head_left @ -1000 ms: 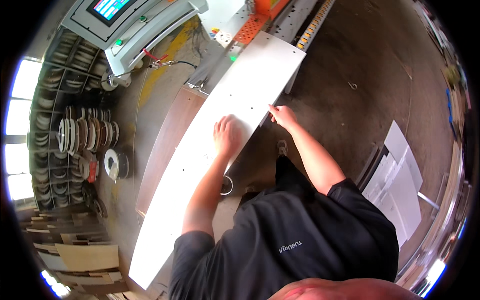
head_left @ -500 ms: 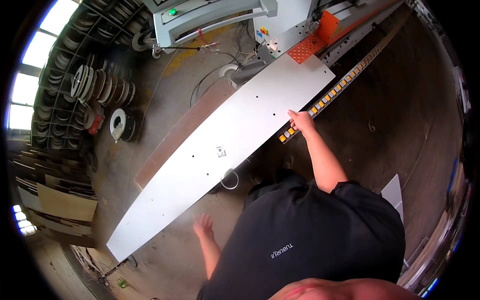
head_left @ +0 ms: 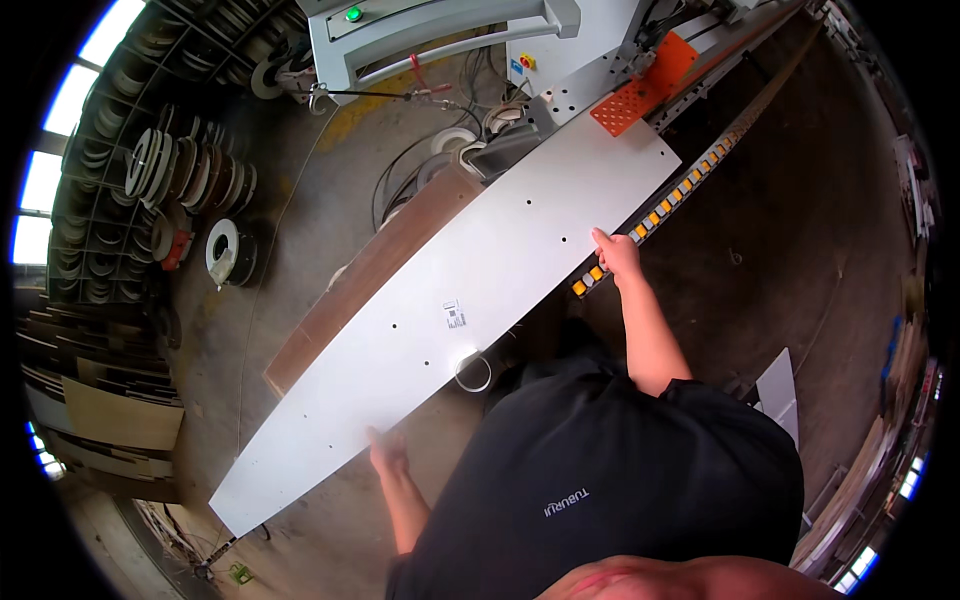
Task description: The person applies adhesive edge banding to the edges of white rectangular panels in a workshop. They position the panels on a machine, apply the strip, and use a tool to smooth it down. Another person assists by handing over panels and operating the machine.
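Observation:
A long white panel (head_left: 500, 270) stretches diagonally in front of me, with a few small dark holes and a printed label (head_left: 455, 314) on its face. My right hand (head_left: 618, 256) is closed on its near edge, toward the far right end, thumb on top and fingers underneath. Smeared by motion, my left hand (head_left: 388, 453) is at the same edge farther left; whether it touches the panel I cannot tell. Between the hands, a pale ring (head_left: 473, 388) shows at the edge. The panel's far right end lies beside an orange perforated plate (head_left: 645, 90) on a machine.
A grey machine with a handle bar (head_left: 470, 45) and green button stands beyond the panel. Yellow-and-grey rollers (head_left: 655, 217) run along the right. Below the panel's far side is a brown board (head_left: 375, 285). Edging rolls (head_left: 230, 252) and stacked boards (head_left: 120, 412) fill the left.
My left hand has moved up and left to the panel's near edge. The right hand keeps its hold on the panel. The whole view has shifted slightly.

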Demonstrator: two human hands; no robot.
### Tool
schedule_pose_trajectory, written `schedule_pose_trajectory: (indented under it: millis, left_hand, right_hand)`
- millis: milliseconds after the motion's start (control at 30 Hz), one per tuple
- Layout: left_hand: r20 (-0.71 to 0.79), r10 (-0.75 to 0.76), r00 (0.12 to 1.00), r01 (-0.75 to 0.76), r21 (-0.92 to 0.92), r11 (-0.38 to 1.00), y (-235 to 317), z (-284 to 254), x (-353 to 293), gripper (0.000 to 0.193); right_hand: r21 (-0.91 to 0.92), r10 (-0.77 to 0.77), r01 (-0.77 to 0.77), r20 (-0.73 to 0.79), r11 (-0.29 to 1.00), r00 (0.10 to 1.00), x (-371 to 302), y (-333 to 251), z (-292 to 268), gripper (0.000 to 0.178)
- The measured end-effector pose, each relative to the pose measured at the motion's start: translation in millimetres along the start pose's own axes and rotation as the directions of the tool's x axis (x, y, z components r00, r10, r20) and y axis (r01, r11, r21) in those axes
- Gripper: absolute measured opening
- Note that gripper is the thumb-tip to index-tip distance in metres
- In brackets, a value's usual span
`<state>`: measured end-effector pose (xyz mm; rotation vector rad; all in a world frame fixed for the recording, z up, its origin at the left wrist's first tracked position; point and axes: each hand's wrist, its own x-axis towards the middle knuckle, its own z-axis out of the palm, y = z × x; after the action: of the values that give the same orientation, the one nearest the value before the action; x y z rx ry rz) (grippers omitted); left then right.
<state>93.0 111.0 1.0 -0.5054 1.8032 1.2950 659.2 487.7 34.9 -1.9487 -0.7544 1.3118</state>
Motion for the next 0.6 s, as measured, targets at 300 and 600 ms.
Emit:
schedule_pose_trajectory:
  millis: [300,600]
  left_hand:
    - [0.31,-0.176,0.934,0.169,0.049,0.984,-6,58,-52,0.028]
    - [0.167,-0.197,0.966,0.177,0.127,0.976,-14,86,-60,0.066]
  right_hand:
    - [-0.043,0.015,-0.02,-0.096,0.999,0.995,21,-3,-18,0.05]
    - [0.024,0.062,-0.062,-0.025,0.998,0.998,25,-12,-20,0.049]
